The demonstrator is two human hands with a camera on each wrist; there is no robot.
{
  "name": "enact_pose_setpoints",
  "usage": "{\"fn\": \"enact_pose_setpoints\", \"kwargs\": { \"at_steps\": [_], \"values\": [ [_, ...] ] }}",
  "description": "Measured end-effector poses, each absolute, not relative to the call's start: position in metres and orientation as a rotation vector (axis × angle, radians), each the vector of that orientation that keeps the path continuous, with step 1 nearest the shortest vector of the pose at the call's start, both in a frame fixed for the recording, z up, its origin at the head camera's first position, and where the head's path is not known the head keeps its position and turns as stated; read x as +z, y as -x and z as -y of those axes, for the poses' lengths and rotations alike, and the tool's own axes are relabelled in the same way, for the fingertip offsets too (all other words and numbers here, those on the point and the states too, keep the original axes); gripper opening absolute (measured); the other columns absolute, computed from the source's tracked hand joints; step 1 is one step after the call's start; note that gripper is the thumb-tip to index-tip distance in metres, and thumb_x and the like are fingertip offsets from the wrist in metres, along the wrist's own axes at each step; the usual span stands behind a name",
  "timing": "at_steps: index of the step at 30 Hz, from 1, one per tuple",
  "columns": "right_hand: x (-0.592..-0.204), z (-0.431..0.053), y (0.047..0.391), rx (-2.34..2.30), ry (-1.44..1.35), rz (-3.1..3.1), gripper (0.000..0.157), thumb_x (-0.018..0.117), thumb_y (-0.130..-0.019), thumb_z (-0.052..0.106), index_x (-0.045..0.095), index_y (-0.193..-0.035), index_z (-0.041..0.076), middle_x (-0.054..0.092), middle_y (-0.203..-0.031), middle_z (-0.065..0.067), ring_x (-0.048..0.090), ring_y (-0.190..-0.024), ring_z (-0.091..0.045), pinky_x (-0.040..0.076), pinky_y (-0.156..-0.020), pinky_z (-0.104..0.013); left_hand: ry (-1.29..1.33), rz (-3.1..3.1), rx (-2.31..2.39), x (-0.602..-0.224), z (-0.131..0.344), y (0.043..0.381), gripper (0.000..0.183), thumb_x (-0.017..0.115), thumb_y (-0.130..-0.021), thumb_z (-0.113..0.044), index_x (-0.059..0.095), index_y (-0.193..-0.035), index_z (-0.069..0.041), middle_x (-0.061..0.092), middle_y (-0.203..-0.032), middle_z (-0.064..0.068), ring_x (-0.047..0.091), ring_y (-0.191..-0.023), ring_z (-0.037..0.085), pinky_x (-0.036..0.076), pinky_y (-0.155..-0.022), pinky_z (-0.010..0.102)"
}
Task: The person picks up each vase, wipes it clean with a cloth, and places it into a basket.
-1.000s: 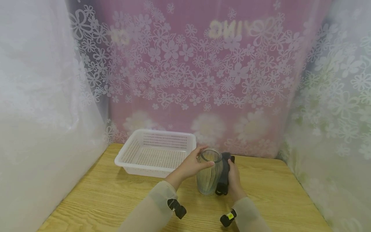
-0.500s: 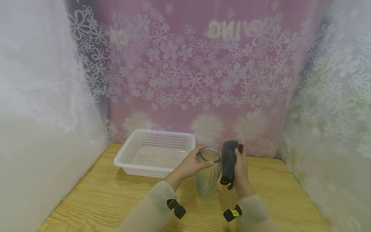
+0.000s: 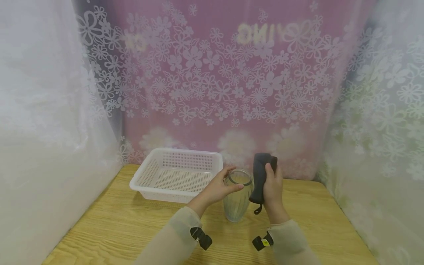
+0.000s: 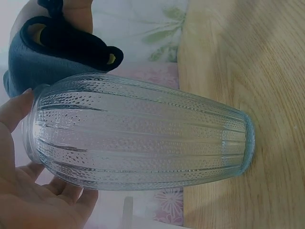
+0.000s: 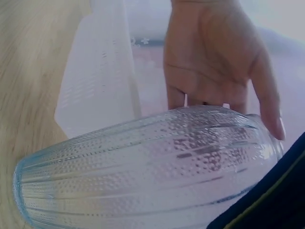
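Observation:
A clear ribbed glass vase [image 3: 236, 204] stands upright on the wooden table, its open mouth facing up. My left hand [image 3: 213, 189] holds it near the rim, thumb on the near side and fingers round the far side. Just right of the vase, my right hand [image 3: 274, 187] grips a folded dark cloth [image 3: 260, 176] above the table, with a small loop hanging from its lower end. In the left wrist view the cloth [image 4: 52, 62] lies close beside the upper part of the vase [image 4: 143, 133]; whether they touch I cannot tell.
A white plastic basket [image 3: 155, 192] with slotted sides stands left of the vase, near the back of the wooden table [image 3: 132, 224]. Floral sheets, including a pink curtain [image 3: 212, 136] at the back, hang around three sides.
My right hand has lifted the dark cloth up from beside the vase and turned it, so its loop now dangles. The left hand and the vase stay nearly where they were.

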State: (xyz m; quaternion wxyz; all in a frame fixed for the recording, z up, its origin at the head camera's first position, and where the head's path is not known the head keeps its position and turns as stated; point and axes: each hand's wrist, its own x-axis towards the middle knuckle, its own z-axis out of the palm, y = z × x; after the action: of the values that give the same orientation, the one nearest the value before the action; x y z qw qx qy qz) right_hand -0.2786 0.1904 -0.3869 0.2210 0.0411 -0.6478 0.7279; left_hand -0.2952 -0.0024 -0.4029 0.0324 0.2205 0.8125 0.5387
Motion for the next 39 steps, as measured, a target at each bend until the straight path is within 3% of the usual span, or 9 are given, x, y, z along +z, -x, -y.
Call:
{"fn": "enact_pose_setpoints", "kwargs": {
  "at_steps": [15, 34, 39],
  "values": [
    [-0.393, -0.178, 0.284, 1.934, -0.154, 1.831, 0.051, 0.042, -0.108, 0.039, 0.035, -0.148, 0.009, 0.050, -0.133, -0.013, 0.054, -0.110, -0.020, 0.049, -0.083, -0.020, -0.661, -2.511, 1.650, -0.403, 0.002, 0.294, 0.076, 0.073, -0.090, -0.050, 0.036, -0.154, -0.032, 0.034, -0.159, 0.004, 0.030, -0.147, 0.032, 0.033, -0.111, 0.059],
    [-0.406, -0.191, 0.307, 2.004, -0.049, 1.913, 0.046, 0.035, -0.110, 0.036, 0.034, -0.149, 0.012, 0.047, -0.135, -0.013, 0.053, -0.107, -0.020, 0.048, -0.084, -0.023, -0.658, -2.499, 1.671, -0.404, 0.002, 0.296, 0.077, 0.073, -0.089, -0.049, 0.036, -0.154, -0.031, 0.035, -0.159, 0.004, 0.030, -0.146, 0.032, 0.033, -0.111, 0.059],
    [-0.415, -0.196, 0.314, 2.070, 0.017, 1.930, 0.050, 0.033, -0.110, 0.038, 0.028, -0.153, 0.013, 0.044, -0.140, -0.012, 0.053, -0.106, -0.013, 0.047, -0.084, -0.021, -0.657, -2.495, 1.672, -0.404, 0.002, 0.296, 0.077, 0.073, -0.089, -0.049, 0.036, -0.154, -0.032, 0.035, -0.159, 0.003, 0.030, -0.147, 0.032, 0.033, -0.112, 0.059]
  ]
}}
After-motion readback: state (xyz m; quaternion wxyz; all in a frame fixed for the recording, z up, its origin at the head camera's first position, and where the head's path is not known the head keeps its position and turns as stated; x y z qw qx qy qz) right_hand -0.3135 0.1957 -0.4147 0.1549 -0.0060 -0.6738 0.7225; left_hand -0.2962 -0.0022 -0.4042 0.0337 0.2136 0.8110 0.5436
